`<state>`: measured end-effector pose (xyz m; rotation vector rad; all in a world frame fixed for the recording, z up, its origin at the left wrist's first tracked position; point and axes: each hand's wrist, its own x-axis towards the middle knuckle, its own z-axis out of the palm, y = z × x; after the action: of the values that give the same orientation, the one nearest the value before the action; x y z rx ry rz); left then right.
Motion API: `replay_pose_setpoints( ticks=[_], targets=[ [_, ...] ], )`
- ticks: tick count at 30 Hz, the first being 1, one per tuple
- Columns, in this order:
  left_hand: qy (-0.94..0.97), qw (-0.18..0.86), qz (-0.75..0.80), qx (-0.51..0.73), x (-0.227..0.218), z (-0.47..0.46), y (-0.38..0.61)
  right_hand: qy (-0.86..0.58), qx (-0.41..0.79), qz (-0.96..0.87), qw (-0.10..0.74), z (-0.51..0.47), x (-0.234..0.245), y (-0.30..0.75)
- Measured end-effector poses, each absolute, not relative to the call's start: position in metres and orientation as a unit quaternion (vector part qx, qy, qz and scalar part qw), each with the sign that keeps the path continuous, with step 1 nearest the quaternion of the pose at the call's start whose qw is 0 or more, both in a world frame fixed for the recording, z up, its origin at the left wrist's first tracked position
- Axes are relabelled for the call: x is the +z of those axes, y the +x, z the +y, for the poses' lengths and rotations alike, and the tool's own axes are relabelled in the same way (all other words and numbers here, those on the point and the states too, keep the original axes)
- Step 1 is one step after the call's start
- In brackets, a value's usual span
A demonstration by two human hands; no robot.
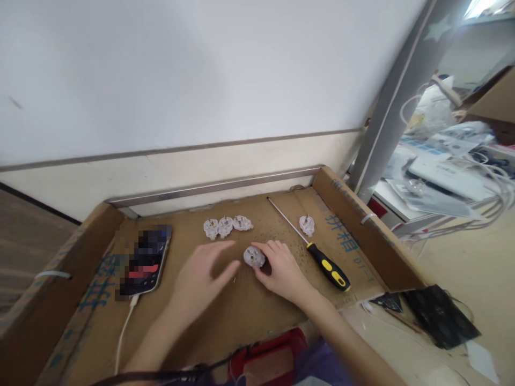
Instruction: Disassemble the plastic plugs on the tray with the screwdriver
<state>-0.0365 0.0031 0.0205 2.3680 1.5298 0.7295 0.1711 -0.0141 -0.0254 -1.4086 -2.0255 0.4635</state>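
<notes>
Between the thumb and fingers of my right hand [279, 268] is a round, light grey plug-like part [253, 257] with small holes in its face. My left hand [205, 271] hovers just left of it, thumb and fingers apart, with nothing between them. Behind the hands, several white plug halves with metal pieces [226, 226] lie in a row on the cardboard. One more white plug half [306, 225] sits apart to the right. A screwdriver [328, 266] with a black and yellow handle lies beside my right hand, its shaft pointing up and left.
A cardboard tray [354, 225] with raised sides forms the work surface, strewn with small dark specks. On the left a phone [147, 262] lies with a white cable [124, 332]. Close to my body is a red item [267, 356]. A cluttered table [438, 177] stands at right.
</notes>
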Motion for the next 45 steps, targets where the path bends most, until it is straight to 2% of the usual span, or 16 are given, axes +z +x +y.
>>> replay_pose_setpoints(
  ticks=[3, 8, 18, 21, 23, 25, 30, 35, 40, 45],
  targets=[
    [0.842, 0.152, 0.475, 0.208, 0.009, 0.010, 0.003, -0.558, 0.146, -0.758, 0.304, -0.014, -0.028, 0.170],
    [0.822, 0.211, 0.471, 0.242, -0.009, 0.016, 0.006, -0.595, 0.105, -0.735, 0.308, -0.016, -0.033, 0.167],
    [0.829, 0.201, 0.457, 0.250, -0.011, 0.014, 0.006, -0.617, 0.021, -0.726, 0.303, -0.039, -0.023, 0.170],
    [0.829, 0.195, 0.468, 0.236, -0.009, 0.014, 0.005, -0.642, -0.038, -0.699, 0.312, -0.075, -0.018, 0.199],
    [0.831, 0.193, 0.469, 0.227, -0.008, 0.014, 0.004, -0.705, -0.133, -0.642, 0.270, -0.098, -0.023, 0.229],
    [0.833, 0.199, 0.464, 0.225, -0.007, 0.013, 0.004, -0.740, -0.170, -0.597, 0.261, -0.116, -0.034, 0.258],
    [0.830, 0.208, 0.463, 0.229, -0.006, 0.005, 0.000, -0.741, -0.086, -0.594, 0.301, -0.120, -0.045, 0.286],
    [0.835, 0.181, 0.472, 0.218, -0.009, 0.001, -0.005, -0.692, -0.089, -0.634, 0.334, -0.095, -0.016, 0.238],
    [0.842, 0.167, 0.463, 0.221, -0.012, 0.004, -0.006, -0.589, 0.005, -0.753, 0.293, -0.050, -0.007, 0.178],
    [0.847, 0.162, 0.461, 0.211, -0.010, 0.003, -0.006, -0.591, 0.043, -0.763, 0.258, -0.022, -0.015, 0.157]
  ],
)
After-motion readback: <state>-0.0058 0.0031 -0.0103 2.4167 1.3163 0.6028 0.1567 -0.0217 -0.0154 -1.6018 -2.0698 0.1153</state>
